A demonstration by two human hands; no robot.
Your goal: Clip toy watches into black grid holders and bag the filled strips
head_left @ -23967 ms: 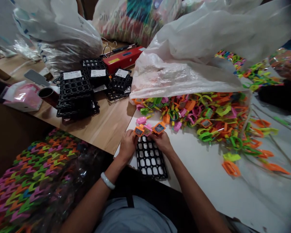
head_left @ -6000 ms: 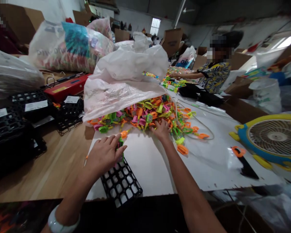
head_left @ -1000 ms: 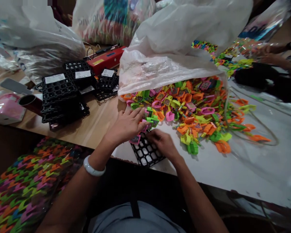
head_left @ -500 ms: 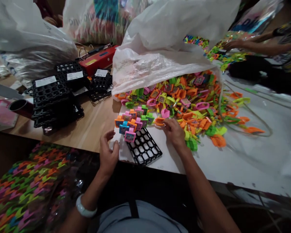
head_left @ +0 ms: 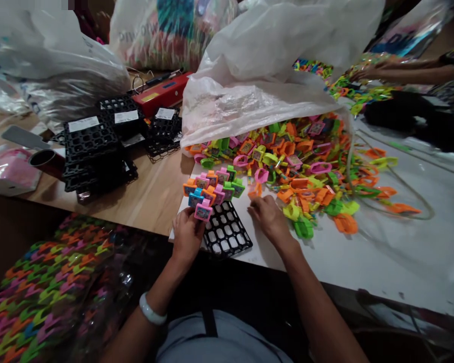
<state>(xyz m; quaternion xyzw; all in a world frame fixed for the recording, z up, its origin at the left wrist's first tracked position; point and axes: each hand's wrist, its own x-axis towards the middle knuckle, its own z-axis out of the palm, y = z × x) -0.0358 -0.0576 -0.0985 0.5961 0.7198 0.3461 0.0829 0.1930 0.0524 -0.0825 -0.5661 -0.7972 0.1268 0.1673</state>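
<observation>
A black grid tray (head_left: 227, 229) lies on the white table top near its front edge. Colourful toy watches with square picture faces fill its far part, a pink toy watch (head_left: 203, 210) nearest me. My left hand (head_left: 187, 234) is closed at the tray's left edge, fingertips beside that pink watch. To the right of the tray, my right hand (head_left: 270, 217) pinches an orange toy watch (head_left: 254, 190), partly hidden by the fingers. Just beyond lies a heap of loose toy watches (head_left: 302, 171), spilling from a big white plastic bag (head_left: 257, 101).
Stacked black trays (head_left: 89, 151) with white labels stand at the left, beside a dark cup (head_left: 47, 164) and a red box (head_left: 162, 93). Bagged toy watches (head_left: 45, 287) lie low at left. A clear cord (head_left: 408, 186) loops at right. Another person's arms (head_left: 408, 73) reach in far right.
My left hand has moved from beside the tray, fingers apart, onto its left edge. The orange watch has turned more upright in my right hand. The view has shifted slightly.
</observation>
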